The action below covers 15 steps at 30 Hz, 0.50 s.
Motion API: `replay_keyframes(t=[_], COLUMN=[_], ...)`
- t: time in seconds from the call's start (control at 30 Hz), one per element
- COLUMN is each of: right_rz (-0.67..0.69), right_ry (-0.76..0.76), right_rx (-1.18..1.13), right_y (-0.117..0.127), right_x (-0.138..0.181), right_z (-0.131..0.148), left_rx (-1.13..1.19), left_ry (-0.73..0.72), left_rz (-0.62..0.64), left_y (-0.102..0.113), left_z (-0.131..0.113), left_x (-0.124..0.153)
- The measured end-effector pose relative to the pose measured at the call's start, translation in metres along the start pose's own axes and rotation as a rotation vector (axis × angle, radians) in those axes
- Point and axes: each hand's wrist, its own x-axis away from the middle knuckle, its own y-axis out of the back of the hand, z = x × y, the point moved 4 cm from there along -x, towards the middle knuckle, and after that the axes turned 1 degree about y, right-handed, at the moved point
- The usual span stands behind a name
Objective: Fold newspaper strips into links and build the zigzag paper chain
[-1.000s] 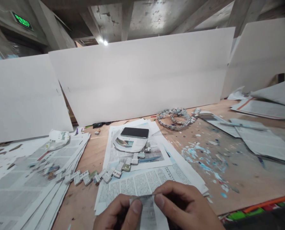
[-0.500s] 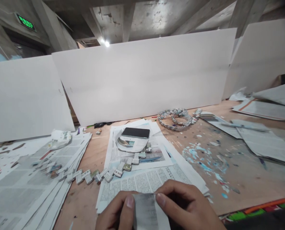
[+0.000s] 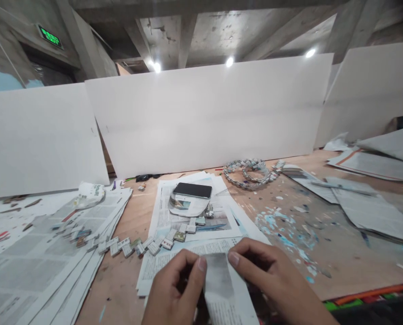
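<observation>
Between my hands is a strip of newspaper (image 3: 219, 284), folded along its length, with grey print on its face. My left hand (image 3: 179, 286) pinches its left edge near the top, thumb on the near side. My right hand (image 3: 269, 275) pinches the upper right edge the same way. The fingers behind the paper are partly hidden. Just beyond lies a zigzag chain of folded paper links (image 3: 154, 246), running left across the table. A phone (image 3: 192, 190) rests on a roundish paper piece (image 3: 189, 208) on top of printed sheets (image 3: 164, 266).
A coiled paper chain (image 3: 245, 174) lies at the back against a white panel (image 3: 208, 117). Stacked newspapers (image 3: 28, 271) cover the left side, with a crumpled white bag (image 3: 90, 195) on them. More paper sheets (image 3: 373, 207) lie right, beyond blue paint flecks (image 3: 282, 230).
Both hands and the newspaper strip sit slightly higher and further right in view. The camera has tilted up a little. My grip on the strip stays at its top edges.
</observation>
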Motion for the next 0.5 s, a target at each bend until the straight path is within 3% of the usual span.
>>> replay_keyframes(t=[0.1, 0.23, 0.37, 0.5], right_rz=[-0.033, -0.062, -0.048, -0.013], right_ry=[0.006, -0.025, -0.098, -0.129], right_rx=[0.072, 0.159, 0.250, 0.392], right_y=[0.019, 0.045, 0.061, 0.071], right_x=[-0.013, -0.047, -0.082, -0.098], right_z=[0.013, 0.024, 0.007, -0.021], left_rx=[-0.161, -0.389, -0.615, -0.850], left_ry=[-0.092, -0.046, 0.021, -0.040], left_rz=[0.087, 0.138, 0.234, 0.159], left_y=[-0.002, -0.012, -0.030, -0.047], left_z=[-0.027, -0.045, -0.040, -0.035], left_x=[-0.019, -0.065, -0.108, -0.124])
